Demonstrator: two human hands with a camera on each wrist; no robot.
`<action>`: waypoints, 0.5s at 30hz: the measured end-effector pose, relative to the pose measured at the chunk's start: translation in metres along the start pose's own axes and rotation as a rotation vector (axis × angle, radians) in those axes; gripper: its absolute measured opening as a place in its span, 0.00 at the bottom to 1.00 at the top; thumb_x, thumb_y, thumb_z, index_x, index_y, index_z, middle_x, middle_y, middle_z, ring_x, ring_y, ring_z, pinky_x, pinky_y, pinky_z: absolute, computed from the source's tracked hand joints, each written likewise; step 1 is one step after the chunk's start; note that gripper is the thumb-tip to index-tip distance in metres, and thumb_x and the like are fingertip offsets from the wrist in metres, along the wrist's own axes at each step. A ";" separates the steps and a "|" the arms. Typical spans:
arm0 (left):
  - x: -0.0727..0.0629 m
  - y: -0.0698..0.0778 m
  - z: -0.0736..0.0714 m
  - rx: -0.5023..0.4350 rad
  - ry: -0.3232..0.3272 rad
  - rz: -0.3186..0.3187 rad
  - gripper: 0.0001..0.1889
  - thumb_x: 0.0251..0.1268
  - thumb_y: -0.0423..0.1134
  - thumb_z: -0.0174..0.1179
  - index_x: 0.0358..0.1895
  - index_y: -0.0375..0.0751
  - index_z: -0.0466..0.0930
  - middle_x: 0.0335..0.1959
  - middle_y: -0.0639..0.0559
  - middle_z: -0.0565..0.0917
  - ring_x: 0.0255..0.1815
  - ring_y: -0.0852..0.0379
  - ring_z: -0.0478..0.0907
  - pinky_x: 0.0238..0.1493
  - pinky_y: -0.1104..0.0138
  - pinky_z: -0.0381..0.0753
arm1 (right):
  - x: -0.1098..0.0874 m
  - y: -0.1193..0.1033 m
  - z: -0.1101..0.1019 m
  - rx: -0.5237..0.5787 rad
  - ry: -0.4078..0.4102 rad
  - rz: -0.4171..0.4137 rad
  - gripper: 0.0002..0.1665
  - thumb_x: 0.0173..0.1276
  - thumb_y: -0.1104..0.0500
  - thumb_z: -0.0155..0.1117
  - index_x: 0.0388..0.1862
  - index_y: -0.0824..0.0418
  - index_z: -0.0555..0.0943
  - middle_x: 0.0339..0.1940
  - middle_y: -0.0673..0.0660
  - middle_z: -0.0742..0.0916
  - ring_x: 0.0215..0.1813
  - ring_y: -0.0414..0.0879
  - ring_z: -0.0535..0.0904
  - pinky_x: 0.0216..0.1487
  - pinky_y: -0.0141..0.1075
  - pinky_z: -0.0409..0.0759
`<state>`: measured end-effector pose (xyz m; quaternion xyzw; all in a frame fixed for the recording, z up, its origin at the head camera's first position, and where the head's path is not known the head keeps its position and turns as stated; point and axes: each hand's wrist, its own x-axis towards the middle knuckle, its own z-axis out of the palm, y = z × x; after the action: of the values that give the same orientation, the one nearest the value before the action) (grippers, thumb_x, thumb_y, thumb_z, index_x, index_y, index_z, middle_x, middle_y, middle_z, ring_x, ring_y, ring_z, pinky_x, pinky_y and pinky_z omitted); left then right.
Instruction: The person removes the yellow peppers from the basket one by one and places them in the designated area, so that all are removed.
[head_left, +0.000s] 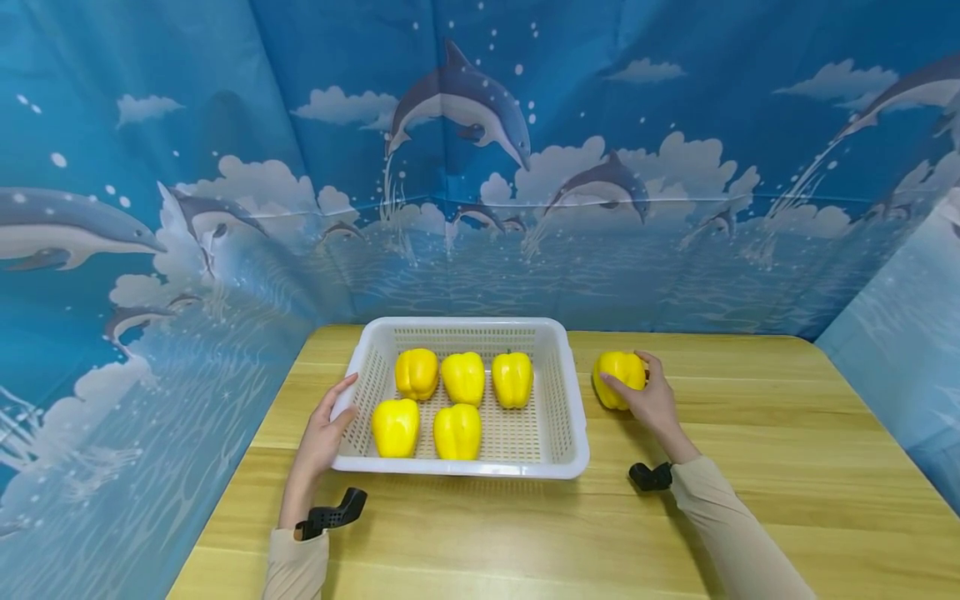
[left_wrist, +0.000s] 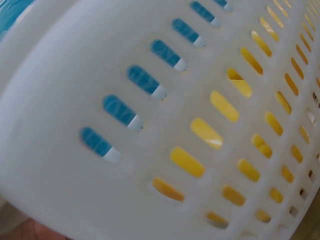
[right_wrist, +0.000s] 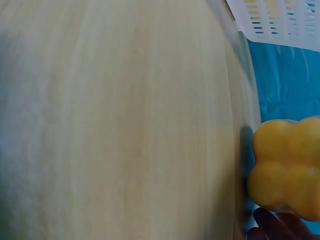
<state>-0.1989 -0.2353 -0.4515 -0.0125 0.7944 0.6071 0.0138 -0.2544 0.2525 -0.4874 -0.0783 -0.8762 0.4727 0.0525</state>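
A white plastic basket (head_left: 465,468) stands on the wooden table, with several yellow bell peppers (head_left: 395,428) lying in two rows inside. My left hand (head_left: 322,433) holds its left rim, thumb on the edge. Through the slots of the basket wall (left_wrist: 150,150), yellow shows in the left wrist view. To the right of the basket, my right hand (head_left: 654,406) grips another yellow bell pepper (head_left: 618,379) between thumb and fingers, at table level. The right wrist view catches that pepper's lobed end (right_wrist: 287,167), with dark fingertips (right_wrist: 270,222) beside it.
The wooden table (head_left: 787,433) spreads to the right and in front of the basket. Behind it hangs a blue curtain (head_left: 480,267) printed with dolphins, which also runs down both sides. A black wrist camera (head_left: 333,512) sits on the left wrist, another (head_left: 649,477) on the right.
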 end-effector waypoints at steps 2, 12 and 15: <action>0.000 0.001 0.000 0.001 -0.002 0.002 0.26 0.75 0.35 0.43 0.73 0.54 0.56 0.73 0.42 0.54 0.66 0.38 0.61 0.58 0.41 0.64 | 0.001 0.001 0.000 0.002 0.000 -0.009 0.56 0.61 0.37 0.62 0.75 0.62 0.47 0.67 0.75 0.62 0.64 0.67 0.62 0.57 0.59 0.67; 0.003 -0.001 -0.001 -0.028 -0.011 -0.016 0.26 0.75 0.36 0.43 0.74 0.53 0.55 0.74 0.42 0.52 0.67 0.38 0.59 0.59 0.41 0.62 | 0.005 0.003 0.009 0.006 0.032 -0.067 0.54 0.62 0.40 0.64 0.74 0.64 0.49 0.67 0.74 0.61 0.62 0.67 0.61 0.57 0.60 0.65; 0.002 -0.002 -0.001 -0.028 -0.010 -0.013 0.26 0.75 0.36 0.44 0.73 0.53 0.55 0.74 0.43 0.52 0.67 0.38 0.59 0.59 0.41 0.63 | 0.005 0.003 0.012 -0.004 0.042 -0.071 0.54 0.62 0.40 0.64 0.74 0.64 0.49 0.65 0.75 0.62 0.60 0.67 0.62 0.57 0.60 0.65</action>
<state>-0.2010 -0.2370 -0.4530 -0.0148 0.7857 0.6180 0.0215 -0.2613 0.2458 -0.4964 -0.0574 -0.8781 0.4669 0.0874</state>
